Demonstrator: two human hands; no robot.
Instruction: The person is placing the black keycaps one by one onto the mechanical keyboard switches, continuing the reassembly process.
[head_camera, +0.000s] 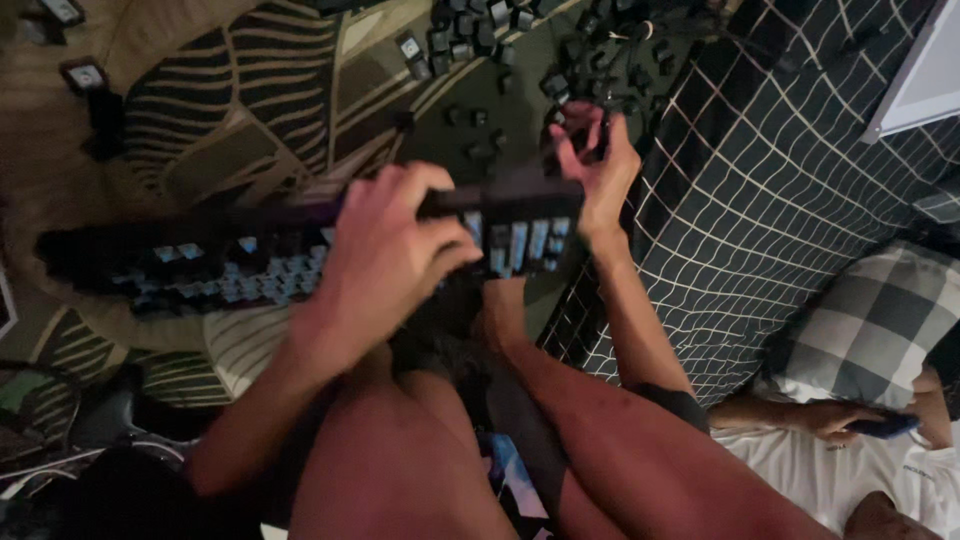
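The keyboard (250, 265), long and dark with many of its caps stripped off, lies across the person's lap with its long axis running left to right, well out to the left of the legs and ending just under the right hand. The left hand (385, 262) is clamped down over its near-middle stretch, fingers curled over the far edge and pinning the board in place. The right hand (592, 165) sits at the board's right-hand end, raised a little above it, thumb and fingers pinched together on something small and dark, a keycap (596, 140) as best I can judge through the blur. Beyond the far edge a scatter of loose keycaps (480, 35) lies on the patterned bedcover (250, 90), straight ahead of the right hand and nearer to it than to the left. Off to the right another person (850, 470) in a white shirt lies by a checked pillow (870, 320)
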